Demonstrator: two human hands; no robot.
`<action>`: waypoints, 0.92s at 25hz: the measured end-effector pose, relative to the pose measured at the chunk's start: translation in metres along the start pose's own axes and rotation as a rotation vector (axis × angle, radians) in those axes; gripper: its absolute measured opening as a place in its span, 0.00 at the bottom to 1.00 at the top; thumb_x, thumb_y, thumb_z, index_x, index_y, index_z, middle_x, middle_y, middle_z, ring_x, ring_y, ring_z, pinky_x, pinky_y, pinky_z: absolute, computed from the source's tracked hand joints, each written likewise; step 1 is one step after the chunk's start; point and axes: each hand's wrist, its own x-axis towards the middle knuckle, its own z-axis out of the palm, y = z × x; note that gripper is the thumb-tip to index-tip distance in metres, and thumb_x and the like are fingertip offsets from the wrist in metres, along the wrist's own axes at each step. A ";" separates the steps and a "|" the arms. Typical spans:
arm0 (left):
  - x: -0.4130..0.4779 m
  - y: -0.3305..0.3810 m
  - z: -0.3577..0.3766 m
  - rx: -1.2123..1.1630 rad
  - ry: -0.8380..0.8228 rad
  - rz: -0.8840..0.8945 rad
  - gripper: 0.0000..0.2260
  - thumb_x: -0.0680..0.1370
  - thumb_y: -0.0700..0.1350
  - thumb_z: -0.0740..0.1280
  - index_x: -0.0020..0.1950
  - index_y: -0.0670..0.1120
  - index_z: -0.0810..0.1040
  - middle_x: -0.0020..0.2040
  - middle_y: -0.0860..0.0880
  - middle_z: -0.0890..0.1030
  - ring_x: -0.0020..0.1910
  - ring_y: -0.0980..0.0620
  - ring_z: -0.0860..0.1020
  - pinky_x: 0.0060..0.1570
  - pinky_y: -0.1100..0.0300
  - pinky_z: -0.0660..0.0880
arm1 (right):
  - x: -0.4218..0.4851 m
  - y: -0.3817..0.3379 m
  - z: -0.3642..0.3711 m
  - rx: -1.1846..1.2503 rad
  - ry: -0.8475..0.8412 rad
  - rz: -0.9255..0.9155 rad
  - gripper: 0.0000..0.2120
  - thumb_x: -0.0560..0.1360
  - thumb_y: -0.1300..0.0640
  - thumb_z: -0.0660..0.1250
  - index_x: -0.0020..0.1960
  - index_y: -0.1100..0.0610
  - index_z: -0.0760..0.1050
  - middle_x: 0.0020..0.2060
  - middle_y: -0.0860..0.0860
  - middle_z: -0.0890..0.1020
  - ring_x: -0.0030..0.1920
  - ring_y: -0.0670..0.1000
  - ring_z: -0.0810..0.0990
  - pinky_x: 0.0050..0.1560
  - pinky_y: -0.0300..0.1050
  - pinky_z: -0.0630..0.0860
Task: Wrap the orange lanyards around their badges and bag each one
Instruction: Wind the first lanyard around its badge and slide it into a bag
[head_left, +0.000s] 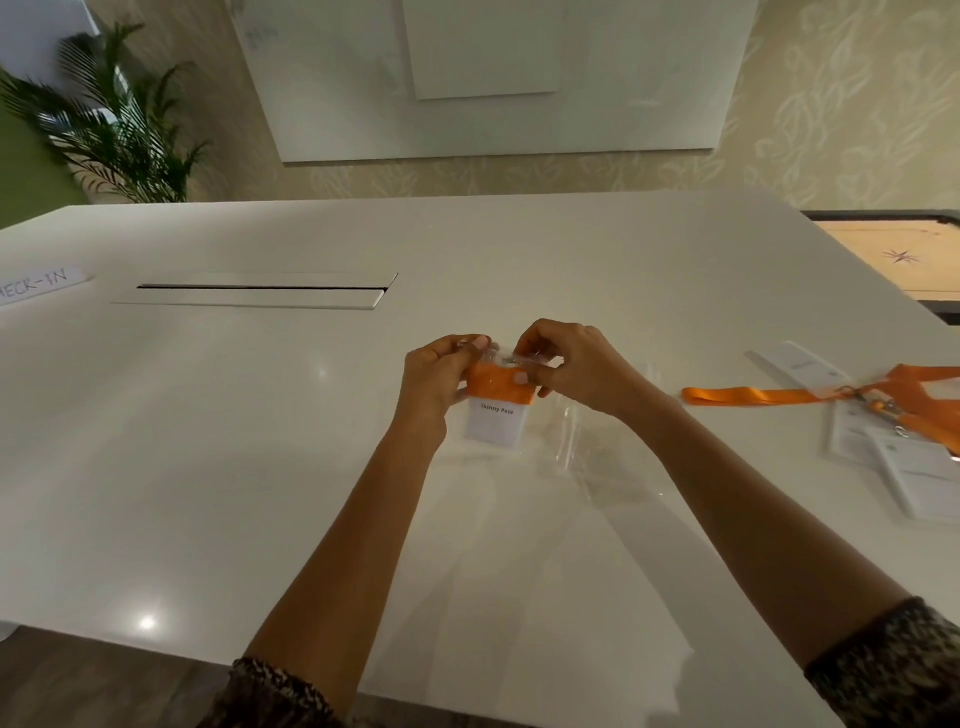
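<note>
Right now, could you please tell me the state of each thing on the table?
Badge, lanyard wrapped round its top, held in both hands.
Clear bag, round the badge, top pinched.
Left hand, pinching the bag.
Right hand, pinching the bag.
Spare bags, empty, lying flat.
Other lanyards, unwrapped, loose.
Other badges, unbagged, lying flat.
Table hatch, lid ajar.

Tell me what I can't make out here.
Head view only:
- Bag top: covered by fingers of the left hand and right hand; sealed or open, cannot tell.
- Loose badges: cut off by right edge, print too small.
- Sign: cut off by left edge.
- Spare bags: transparent, count unclear.
</note>
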 end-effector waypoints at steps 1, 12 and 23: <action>0.000 -0.001 0.001 -0.010 0.002 -0.002 0.03 0.77 0.45 0.69 0.46 0.49 0.82 0.47 0.50 0.84 0.52 0.50 0.81 0.40 0.59 0.78 | 0.000 0.000 -0.001 -0.023 -0.006 0.003 0.07 0.73 0.59 0.72 0.48 0.55 0.75 0.44 0.51 0.81 0.36 0.52 0.84 0.38 0.42 0.82; -0.001 -0.005 0.001 -0.081 0.017 -0.037 0.03 0.78 0.45 0.67 0.47 0.48 0.81 0.46 0.52 0.83 0.49 0.51 0.79 0.42 0.55 0.78 | -0.009 -0.001 -0.007 0.001 -0.004 -0.064 0.08 0.72 0.56 0.74 0.42 0.57 0.76 0.35 0.51 0.83 0.31 0.44 0.82 0.34 0.34 0.79; 0.001 -0.009 0.005 0.010 -0.001 0.034 0.06 0.78 0.45 0.68 0.42 0.48 0.83 0.43 0.53 0.85 0.40 0.60 0.81 0.37 0.63 0.76 | -0.010 0.012 0.000 -0.226 -0.092 -0.111 0.12 0.79 0.49 0.64 0.44 0.58 0.74 0.37 0.51 0.80 0.36 0.51 0.81 0.39 0.48 0.81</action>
